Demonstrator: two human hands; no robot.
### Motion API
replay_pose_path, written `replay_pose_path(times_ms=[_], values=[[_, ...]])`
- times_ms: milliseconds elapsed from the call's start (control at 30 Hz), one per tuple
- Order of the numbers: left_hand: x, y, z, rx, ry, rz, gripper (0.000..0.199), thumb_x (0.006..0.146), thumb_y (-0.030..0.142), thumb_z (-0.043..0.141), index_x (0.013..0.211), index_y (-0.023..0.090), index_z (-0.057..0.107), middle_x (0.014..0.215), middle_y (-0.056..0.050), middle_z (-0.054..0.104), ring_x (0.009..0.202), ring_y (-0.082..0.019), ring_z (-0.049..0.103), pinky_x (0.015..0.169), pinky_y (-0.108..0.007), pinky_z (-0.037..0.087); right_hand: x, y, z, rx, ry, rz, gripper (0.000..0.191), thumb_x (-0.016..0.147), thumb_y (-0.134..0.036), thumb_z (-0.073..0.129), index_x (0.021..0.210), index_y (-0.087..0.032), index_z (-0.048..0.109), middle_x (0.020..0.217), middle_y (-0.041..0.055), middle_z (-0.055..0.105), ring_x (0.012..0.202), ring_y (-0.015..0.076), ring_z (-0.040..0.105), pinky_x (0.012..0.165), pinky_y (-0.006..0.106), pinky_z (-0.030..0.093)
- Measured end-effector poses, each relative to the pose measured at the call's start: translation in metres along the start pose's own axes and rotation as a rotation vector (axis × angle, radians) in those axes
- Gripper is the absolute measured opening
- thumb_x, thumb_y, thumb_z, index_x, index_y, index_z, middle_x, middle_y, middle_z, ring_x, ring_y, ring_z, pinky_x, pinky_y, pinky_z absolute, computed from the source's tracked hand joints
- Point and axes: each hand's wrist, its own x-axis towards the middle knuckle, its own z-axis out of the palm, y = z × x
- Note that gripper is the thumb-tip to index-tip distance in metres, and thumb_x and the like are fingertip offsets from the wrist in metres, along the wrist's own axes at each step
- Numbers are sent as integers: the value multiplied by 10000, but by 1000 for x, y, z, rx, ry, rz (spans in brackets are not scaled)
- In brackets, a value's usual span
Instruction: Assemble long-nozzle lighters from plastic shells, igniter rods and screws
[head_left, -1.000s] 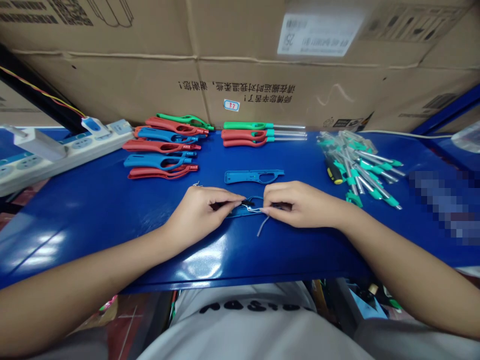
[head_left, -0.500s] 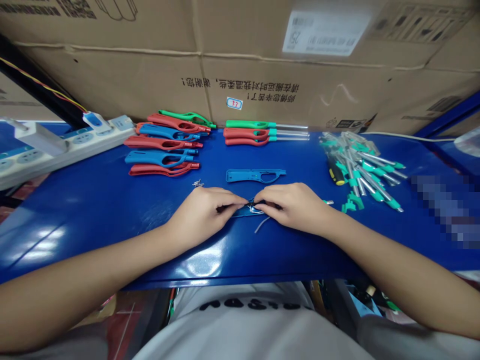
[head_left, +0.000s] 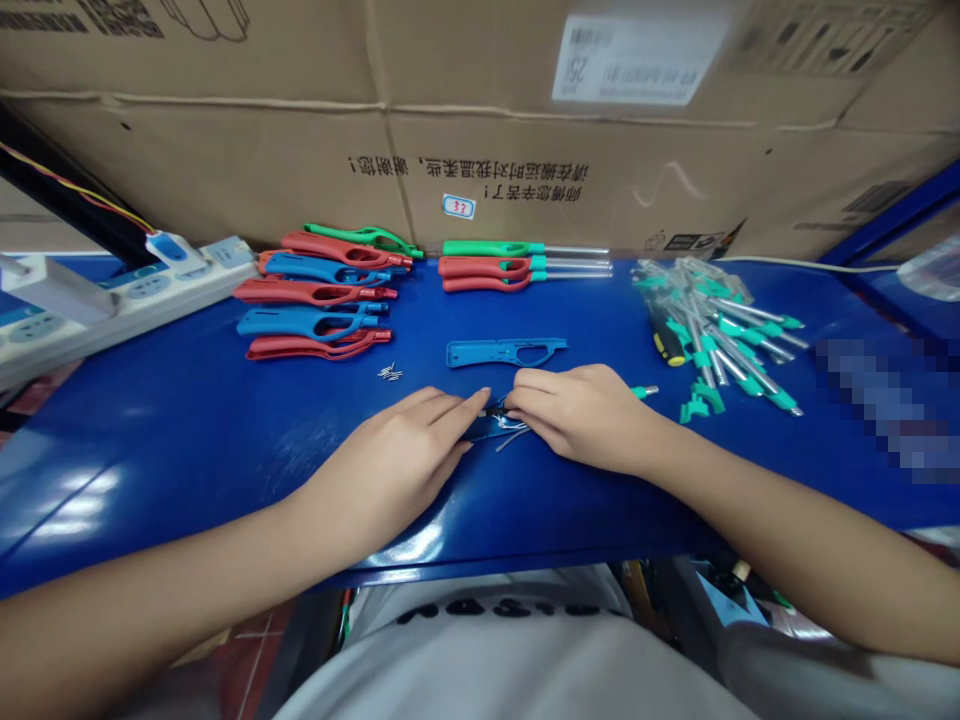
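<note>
Low over the table's middle, a blue lighter casing half (head_left: 482, 429) lies between my hands, mostly covered by them. Inside it sit a small black part (head_left: 495, 411) and thin white wires (head_left: 508, 423). My left hand (head_left: 409, 450) grips the casing's left end, thumb and fingertips along its edges. With fingers bent together, my right hand (head_left: 581, 412) pinches at the black part; the exact contact is hidden. A thin grey tube (head_left: 513, 440) sticks out below the right fingers. A green-collared metal tip (head_left: 645, 392) shows beyond that hand. Another blue casing half (head_left: 506, 353) lies just behind.
Red, blue and green lighter handles (head_left: 322, 292) are stacked at back left, near a power strip (head_left: 142, 290). Lighters with metal rods (head_left: 525, 265) lie back centre. Small screws (head_left: 390, 372) are left; metal tubes (head_left: 739, 340) and a screwdriver (head_left: 666, 340) right. A cardboard box (head_left: 480, 130) stands behind.
My left fingertips have moved off the black part and spread onto the casing's left end. My right fingers have closed in lower over the wires. The view has shifted slightly.
</note>
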Motion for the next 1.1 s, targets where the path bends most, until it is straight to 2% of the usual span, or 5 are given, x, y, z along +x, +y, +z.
replay_pose_path(times_ms=[267,400,600,867,1100], values=[[2,-4,8,-118,46,38,371,977,150,584,1346,109,599,1183,-112,704,1058,-243,645,949,-397,568,-3,3,1,-48,8,-86,154,968,-130,488,974,-175,635,939,22,676,619,132,476,533,324,183],[3,-1,7,-74,12,93,312,1024,179,488,1290,126,643,1150,-119,690,1034,-252,629,893,-404,581,-3,4,1,-70,-10,-130,139,931,-107,517,988,-177,623,951,26,669,603,144,463,538,328,180],[2,7,3,79,-43,86,368,1034,164,382,1282,129,652,1141,-141,656,964,-259,628,826,-431,590,-3,1,-2,-78,-56,-150,189,935,-63,486,999,-164,631,940,44,659,606,149,473,551,333,185],[1,0,7,44,-45,102,404,999,93,419,1364,118,589,1119,-128,638,1000,-246,589,875,-399,574,-2,5,-3,163,-41,51,224,1039,-276,482,980,-171,670,977,52,659,756,144,582,581,289,276],[-1,0,8,23,-97,83,507,974,64,424,1453,192,529,1174,-127,586,1042,-263,559,901,-419,547,-1,7,-2,376,-15,100,163,1009,-263,546,932,-167,652,940,49,654,822,158,603,686,265,380]])
